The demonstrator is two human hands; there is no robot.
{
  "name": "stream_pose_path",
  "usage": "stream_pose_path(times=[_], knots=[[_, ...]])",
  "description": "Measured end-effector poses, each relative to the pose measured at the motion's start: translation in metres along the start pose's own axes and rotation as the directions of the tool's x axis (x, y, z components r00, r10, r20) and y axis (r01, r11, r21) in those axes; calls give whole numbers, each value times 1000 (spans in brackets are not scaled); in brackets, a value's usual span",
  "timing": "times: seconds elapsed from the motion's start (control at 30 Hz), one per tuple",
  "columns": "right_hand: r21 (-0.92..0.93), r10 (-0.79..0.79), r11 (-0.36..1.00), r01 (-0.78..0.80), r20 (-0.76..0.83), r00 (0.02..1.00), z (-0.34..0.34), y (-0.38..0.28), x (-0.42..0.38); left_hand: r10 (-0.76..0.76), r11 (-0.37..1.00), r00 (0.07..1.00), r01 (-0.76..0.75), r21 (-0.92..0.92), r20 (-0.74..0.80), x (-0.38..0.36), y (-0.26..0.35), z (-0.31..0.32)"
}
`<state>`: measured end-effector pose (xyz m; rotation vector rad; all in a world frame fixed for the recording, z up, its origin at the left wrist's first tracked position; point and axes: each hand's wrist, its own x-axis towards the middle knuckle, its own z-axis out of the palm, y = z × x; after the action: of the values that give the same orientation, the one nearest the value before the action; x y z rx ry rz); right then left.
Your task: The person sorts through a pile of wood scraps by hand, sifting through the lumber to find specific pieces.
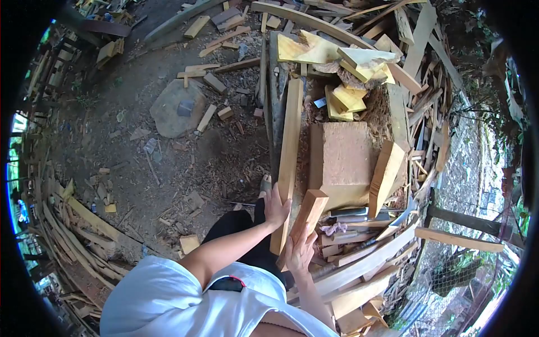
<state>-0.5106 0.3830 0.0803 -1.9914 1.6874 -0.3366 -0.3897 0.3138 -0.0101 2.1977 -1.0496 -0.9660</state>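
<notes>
My left hand (276, 208) is at the left edge of a long, pale wooden beam (290, 129), with its fingers along the side and the thumb at the edge. The beam runs away from me, past a large squared wooden block (348, 151). In my right hand (301, 250) is a shorter, reddish-brown piece of wood (310, 210), tilted with its cut end up. The fingers lie along its near part, and its lower end is partly hidden by the hand. Both pieces lie close together in front of my body.
Yellowish offcuts (348, 98) sit behind the large block, and an angled board (386, 174) leans on its right side. Blades (359, 215) and a pinkish cloth (334, 228) lie near stacked planks (359, 269). A flat round slab (174, 106) and scraps cover the dirt floor.
</notes>
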Motion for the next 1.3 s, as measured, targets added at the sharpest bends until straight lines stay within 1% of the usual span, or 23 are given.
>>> stream_pose_path(times=[0.07,0.1,0.17,0.2,0.3,0.33,0.37,0.43,0.5,0.57,0.6,0.67,0.7,0.77,0.83,0.9,0.97,1.07,1.13,1.2,1.23,1.27,1.3], knots=[[22,-13,1000,13,8,1000,4,1,3,102,986,989,-87,-140,105,5,-10,-6],[31,-21,999,21,20,1000,4,-1,6,105,987,989,-90,-134,104,9,-15,-6],[28,-15,1000,14,31,999,4,-2,13,156,903,977,-82,-421,144,11,-23,-3],[32,-45,998,45,-7,999,3,-2,18,116,837,982,-15,-547,150,11,-9,-11],[38,-43,998,44,-27,999,-1,-1,27,119,909,984,-54,-414,134,34,-2,-15],[48,-29,998,31,-39,999,-1,0,30,110,902,993,-79,-424,49,32,2,-11],[61,-15,998,18,-51,999,-1,1,31,105,904,993,-73,-420,55,34,0,-11],[65,17,998,-15,-24,1000,0,2,33,220,975,975,-221,1,-25,40,-12,-3],[16,25,1000,-26,24,999,-1,1,33,206,976,979,-204,71,-16,35,-1,-12],[-6,-8,1000,8,-3,1000,3,-3,35,272,956,961,-263,132,-57,35,11,-27],[-15,17,1000,-17,56,998,2,-7,38,264,957,963,-256,134,-44,37,4,-25],[-42,58,998,-53,127,990,7,-13,43,203,976,975,-194,-101,89,43,-15,-19],[-56,47,998,-41,111,993,13,-15,47,203,976,975,-193,-103,94,41,-13,-21],[-114,89,991,-67,197,976,25,-19,55,48,960,998,-55,-275,-29,30,-9,-26],[-128,64,991,-43,171,983,38,-16,60,108,980,992,-96,-175,61,12,-1,-34],[-145,151,983,-113,281,948,42,-20,66,180,980,973,-166,-107,141,-6,5,-35],[-172,143,980,-99,261,955,39,-27,71,144,986,968,-124,-109,207,-11,10,-32],[-135,57,990,-26,231,971,40,-25,97,99,988,983,-79,-132,153,14,23,-24],[-191,54,981,-8,235,971,43,-30,131,265,961,964,-266,-76,-23,48,21,-19],[-232,-4,971,51,202,979,53,-37,176,247,961,967,-252,-118,-59,96,40,-31],[-271,-26,961,59,123,992,60,-41,203,263,945,959,-277,-173,-104,129,42,-30],[-171,-31,984,52,118,992,55,-51,237,287,936,951,-303,-178,-113,163,47,-33],[-121,-104,987,101,-14,994,57,-58,266,290,929,951,-307,-207,-109,196,60,-41]])
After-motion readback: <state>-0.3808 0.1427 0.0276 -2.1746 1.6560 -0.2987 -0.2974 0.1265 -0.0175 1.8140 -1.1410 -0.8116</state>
